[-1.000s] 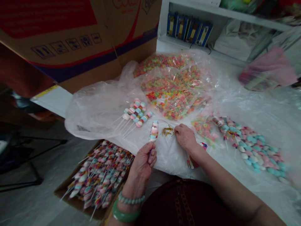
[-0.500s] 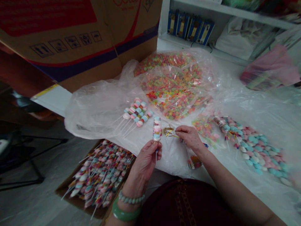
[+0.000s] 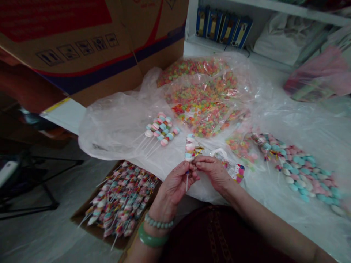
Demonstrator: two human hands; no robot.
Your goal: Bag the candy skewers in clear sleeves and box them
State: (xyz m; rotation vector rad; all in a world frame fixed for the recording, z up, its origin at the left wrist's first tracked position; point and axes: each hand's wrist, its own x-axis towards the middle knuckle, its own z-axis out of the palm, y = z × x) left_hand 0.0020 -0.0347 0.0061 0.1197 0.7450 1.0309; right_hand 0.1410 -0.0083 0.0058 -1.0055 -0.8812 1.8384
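My left hand (image 3: 179, 180) is closed around the white stick of a marshmallow skewer (image 3: 189, 148), held upright with pink, white and blue marshmallows in a clear wrapper. Pinched against the wrapper's gathered neck, my right hand (image 3: 212, 170) touches the left fingertips; the twist tie in it is mostly hidden by the fingers. Just behind the skewer lie gold twist ties (image 3: 199, 149). Printed clear wrappers (image 3: 237, 171) rest beyond my right wrist. Several unwrapped marshmallow skewers (image 3: 161, 128) lie to the left on the plastic sheet.
A cardboard box (image 3: 79, 215) full of wrapped skewers sits low at the left. Clear bags of colourful ring candies (image 3: 203, 95) lie at the back, and loose marshmallows (image 3: 307, 171) at the right. A large carton (image 3: 109, 73) stands back left, near shelves with blue binders (image 3: 223, 27).
My right hand has moved left from the gold twist ties to the neck of the wrapper, meeting my left hand. The skewer has shifted slightly right. The printed wrappers now show more.
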